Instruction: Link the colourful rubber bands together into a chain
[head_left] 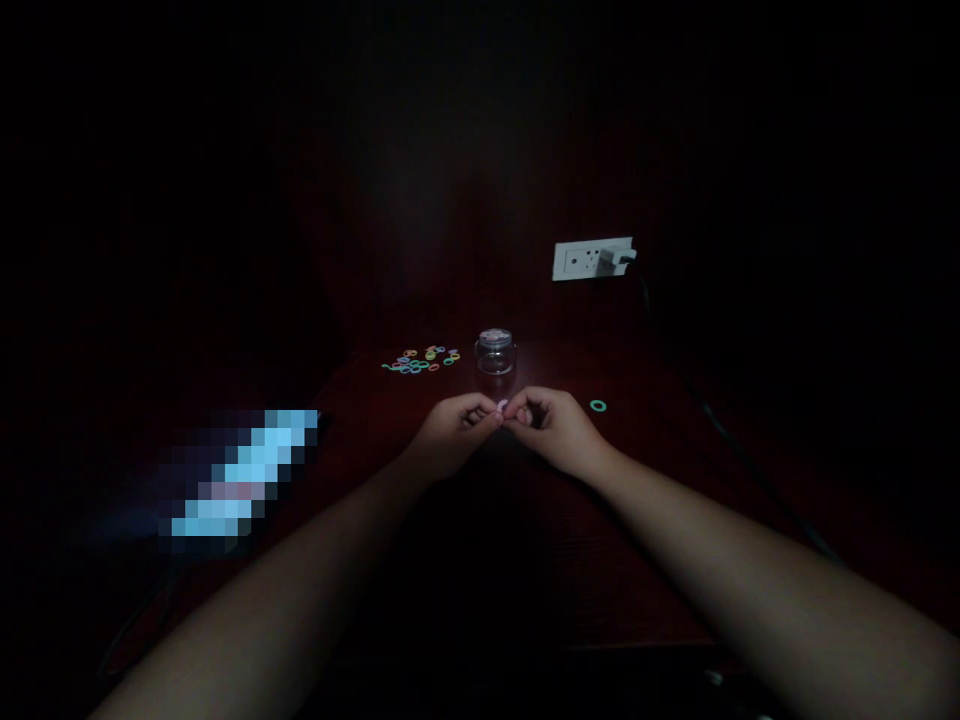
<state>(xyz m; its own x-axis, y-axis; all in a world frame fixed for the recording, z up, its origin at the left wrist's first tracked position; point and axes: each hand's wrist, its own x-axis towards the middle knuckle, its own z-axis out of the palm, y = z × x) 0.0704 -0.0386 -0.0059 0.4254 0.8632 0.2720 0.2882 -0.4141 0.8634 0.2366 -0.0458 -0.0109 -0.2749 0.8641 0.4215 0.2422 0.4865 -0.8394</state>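
Observation:
Between my fingertips is a small pale pink hair tie (502, 406), partly covered by the fingers. My left hand (455, 432) pinches it from the left with thumb and forefinger. From the other side my right hand (559, 428) pinches it too, and the two hands almost touch. Just beyond them a small clear jar (496, 357) stands upright with its lid on. A green hair tie (598, 406) lies flat on the dark red table to the right of my right hand. Several coloured hair ties (420, 364) are scattered left of the jar.
A lit screen (247, 480), blurred into blocks, is at the left by my forearm. On the back wall is a white socket plate (581, 260) with a charger (618, 258) plugged in. Its dark cable (724, 425) runs down the right side. The surroundings are very dark.

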